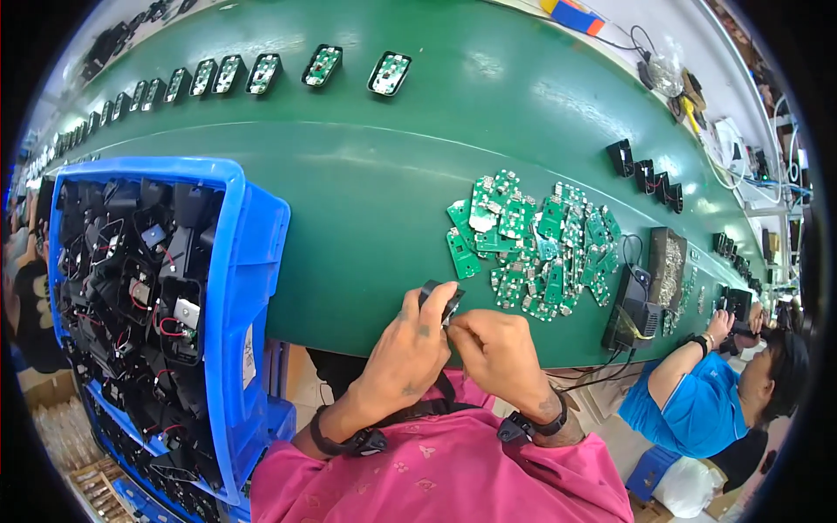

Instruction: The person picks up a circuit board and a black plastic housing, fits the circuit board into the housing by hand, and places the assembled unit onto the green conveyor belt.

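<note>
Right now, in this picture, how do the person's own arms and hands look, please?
The left hand and right hand wear no gloves. Dark marks, perhaps tattoos, show on the left hand and near the right wrist. Each wrist has a black strap with a black fitting. The sleeves are pink.

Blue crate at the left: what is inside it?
The blue crate holds a jumbled heap of black housings, some showing red wires. Whatever lies beneath the top layer is covered.
</note>
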`<action>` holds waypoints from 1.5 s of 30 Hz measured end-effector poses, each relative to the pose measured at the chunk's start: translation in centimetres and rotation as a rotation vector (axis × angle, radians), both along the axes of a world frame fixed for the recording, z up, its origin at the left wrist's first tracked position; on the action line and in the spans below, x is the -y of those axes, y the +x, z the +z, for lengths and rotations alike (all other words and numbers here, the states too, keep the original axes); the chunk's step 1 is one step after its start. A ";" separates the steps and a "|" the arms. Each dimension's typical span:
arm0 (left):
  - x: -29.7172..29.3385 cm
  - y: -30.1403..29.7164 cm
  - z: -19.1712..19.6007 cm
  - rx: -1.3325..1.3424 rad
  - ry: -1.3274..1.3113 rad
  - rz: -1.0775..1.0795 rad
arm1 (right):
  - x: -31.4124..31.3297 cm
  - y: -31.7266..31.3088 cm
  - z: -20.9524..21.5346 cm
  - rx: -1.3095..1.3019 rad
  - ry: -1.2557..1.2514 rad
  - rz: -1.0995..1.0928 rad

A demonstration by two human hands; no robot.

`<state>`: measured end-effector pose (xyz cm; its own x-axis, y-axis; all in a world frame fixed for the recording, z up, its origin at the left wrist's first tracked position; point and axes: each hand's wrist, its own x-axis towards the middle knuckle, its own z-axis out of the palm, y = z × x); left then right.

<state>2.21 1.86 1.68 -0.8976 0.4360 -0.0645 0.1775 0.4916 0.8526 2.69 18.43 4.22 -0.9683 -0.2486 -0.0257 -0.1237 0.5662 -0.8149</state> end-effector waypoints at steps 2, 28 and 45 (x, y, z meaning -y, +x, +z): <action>0.3 -0.6 0.2 -0.031 0.045 0.011 | 0.2 -0.1 0.4 0.135 -0.097 -0.100; 0.7 -1.2 -1.3 0.488 0.773 0.191 | -0.4 1.0 -1.6 0.011 -0.227 -0.286; -0.4 -0.3 -3.4 0.507 0.843 0.094 | -2.4 -1.2 -2.6 0.212 -0.463 -0.140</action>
<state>1.86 2.24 -1.69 -0.8828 0.4444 -0.1521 -0.3144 -0.3183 0.8943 1.48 20.78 1.61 -0.9784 -0.1495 -0.1430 0.1222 0.1402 -0.9826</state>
